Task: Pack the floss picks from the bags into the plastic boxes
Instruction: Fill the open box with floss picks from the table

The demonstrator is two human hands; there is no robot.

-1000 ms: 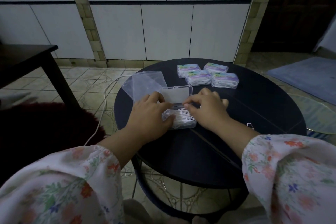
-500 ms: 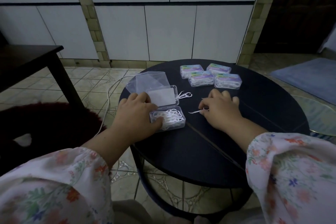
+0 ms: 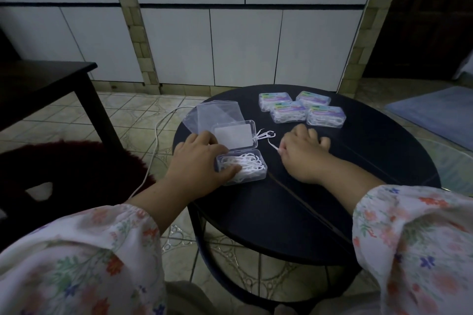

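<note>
- Since a second ago, the right hand (image 3: 304,156) has left the open box (image 3: 242,166) and gone over to the loose picks on the tabletop (image 3: 320,212).
- Now its fingers are curled and pinch one floss pick (image 3: 273,146), which sticks out to the left of the hand, low over the tabletop.
- Two or three more loose picks (image 3: 266,134) lie just beside the box lid (image 3: 234,135), which is flipped open and lies flat.
- The left hand (image 3: 199,163) holds the open box still. Its thumb lies over the near edge, on the picks inside, and its other fingers curl at the far left side.
- This box is already quite full of white picks.
- Two empty clear bags (image 3: 215,116) lie behind the lid.
- Four shut boxes (image 3: 302,111), all packed, sit close together at the far side of the tabletop.
- I think a pick is very light, thin and a bit bendy, and its string end could catch on other picks.
- It looks best to pinch it by the stiff handle and lay it flat in the box.
- The box is light and smooth too, so it may slide if no hand holds it.
</note>
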